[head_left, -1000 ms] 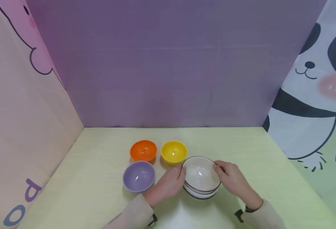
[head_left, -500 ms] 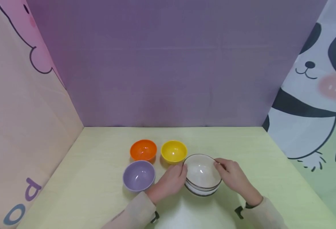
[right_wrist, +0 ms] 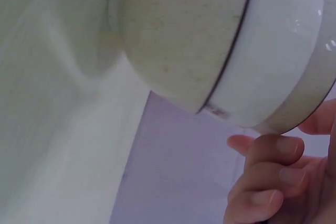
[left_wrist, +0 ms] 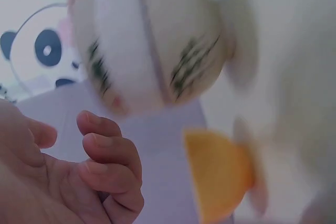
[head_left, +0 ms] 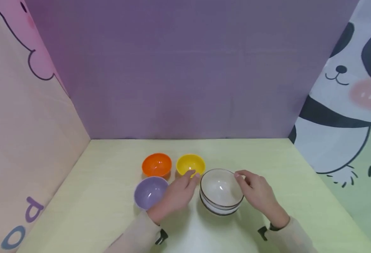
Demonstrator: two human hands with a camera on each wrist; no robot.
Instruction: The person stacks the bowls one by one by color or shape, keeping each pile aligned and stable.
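Several cream-white bowls (head_left: 221, 188) with dark rims stand nested in one stack on the table; the left wrist view shows dark green leaf marks on the stack's outer walls (left_wrist: 197, 51). My right hand (head_left: 258, 191) pinches the top bowl's rim at its right side, thumb over the edge and fingers (right_wrist: 273, 148) against the outside. Left of the stack, my left hand (head_left: 177, 191) is apart from it, its fingers (left_wrist: 113, 150) loosely bent around nothing. That hand overlaps the front of the yellow bowl (head_left: 187, 161) and the right side of the purple bowl (head_left: 148, 193) in the head view.
An orange bowl (head_left: 156, 165) stands behind the purple one, left of the yellow bowl. A purple backdrop (head_left: 185, 70) rises at the table's (head_left: 109, 196) far edge. Printed panels flank both sides, with a panda (head_left: 340, 140) on the right one.
My left hand has let go of the stack's left rim and moved left, away from it. My right hand keeps its hold. The stack has shifted slightly away from me.
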